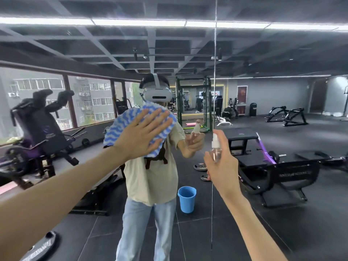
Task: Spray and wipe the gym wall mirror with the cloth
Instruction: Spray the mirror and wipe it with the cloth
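The gym wall mirror (282, 53) fills the view straight ahead of you, and both your arms reach up to it. Your left hand (140, 137) lies flat with the fingers straight and spread, pressing the blue-and-white wavy-striped cloth (130, 123) against the glass at about chest height of your reflection; the cloth spreads out past the hand above and to the left. Your right hand (222, 166) is curled round a small clear spray bottle (216, 150), held upright close to the glass, its white pump top rising above the fingers. The bottle sits right at the vertical seam (215, 72) between two mirror panels, well to the right of the cloth. In the reflection, a blue bucket (186, 199) stands on the dark tiled floor just beside your legs, a black weight bench (243, 134) lies further right, and two weight plates (200, 166) rest on the floor near it. Windows (90, 102) run along the left side behind a purple-and-black machine (41, 125).
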Motion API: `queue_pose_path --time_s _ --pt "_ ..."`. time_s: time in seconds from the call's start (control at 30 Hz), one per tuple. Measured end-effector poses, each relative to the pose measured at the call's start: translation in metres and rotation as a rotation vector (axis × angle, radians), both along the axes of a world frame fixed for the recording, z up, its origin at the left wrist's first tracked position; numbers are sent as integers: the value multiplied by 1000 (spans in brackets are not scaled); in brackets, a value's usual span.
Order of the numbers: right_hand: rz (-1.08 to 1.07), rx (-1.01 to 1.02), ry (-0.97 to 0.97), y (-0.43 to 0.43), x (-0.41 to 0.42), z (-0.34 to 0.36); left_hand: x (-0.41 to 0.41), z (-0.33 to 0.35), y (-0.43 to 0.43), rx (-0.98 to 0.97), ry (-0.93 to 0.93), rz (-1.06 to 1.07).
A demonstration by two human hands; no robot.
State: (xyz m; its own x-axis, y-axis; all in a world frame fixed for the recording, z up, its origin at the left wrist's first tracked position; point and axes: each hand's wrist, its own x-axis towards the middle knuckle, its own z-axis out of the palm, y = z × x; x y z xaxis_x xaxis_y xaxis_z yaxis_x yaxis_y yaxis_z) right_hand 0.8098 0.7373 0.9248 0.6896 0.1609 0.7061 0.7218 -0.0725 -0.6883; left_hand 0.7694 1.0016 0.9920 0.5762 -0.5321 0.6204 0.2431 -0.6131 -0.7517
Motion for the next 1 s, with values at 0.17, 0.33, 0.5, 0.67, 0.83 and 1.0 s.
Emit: queue_pose_path --time_s 0.17,0.33,0.5,0.67,0.83,1.0 --pt "-48 85 -27 4 6 -5 -1 1 -1 -34 32 5" --pt "-3 144 -38 6 6 -11 -1 3 -8 -60 1 -4" --pt "38 203 29 -7 20 -9 57 56 -73 -192 -166 -139" --pt "146 200 87 -23 27 -16 89 49 -105 -115 -125 -138" --pt "409 70 95 7 7 -20 53 60 -56 -36 -118 -123" --pt "433 79 69 44 -8 -24 7 67 -5 -47 -150 -90"
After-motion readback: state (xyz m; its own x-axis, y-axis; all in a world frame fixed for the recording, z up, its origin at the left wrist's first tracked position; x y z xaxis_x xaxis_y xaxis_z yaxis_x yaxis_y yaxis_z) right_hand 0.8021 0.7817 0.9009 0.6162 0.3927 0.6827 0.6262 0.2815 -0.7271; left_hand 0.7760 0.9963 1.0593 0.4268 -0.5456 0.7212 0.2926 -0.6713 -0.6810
